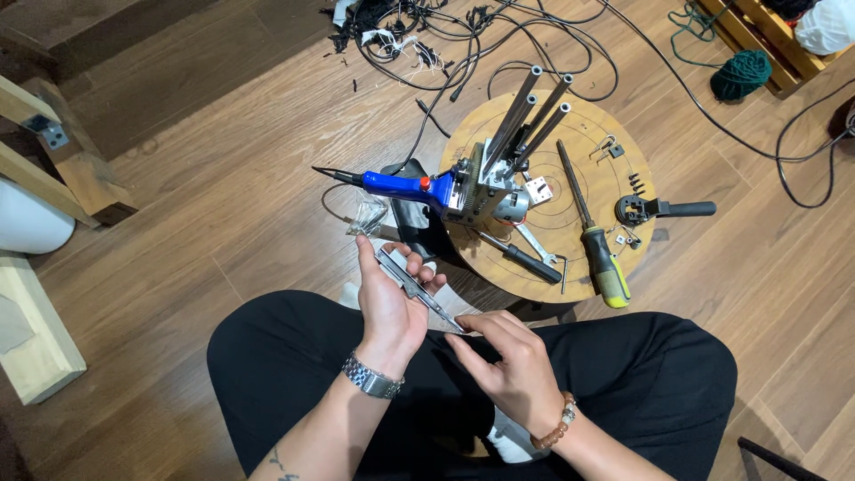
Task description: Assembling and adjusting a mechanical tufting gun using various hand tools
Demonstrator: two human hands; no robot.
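Metal part: slim grey strip, lying across the left hand, above the lap.
Left hand: fingers curled narrowly, cradling the strip.
Right hand: fingertips pinching the strip's pointed lower end.
Nearby: blue-handled tool and screwdriver on round wooden board.
Risk: thin piece may slip onto the floor, judging by the light fingertip grip.

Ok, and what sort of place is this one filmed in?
Probably a home or hobby workspace on a wooden floor, not a proper shop. A round wooden board serves as a low bench for a blue-handled power tool and a screwdriver, with cables and green yarn nearby.
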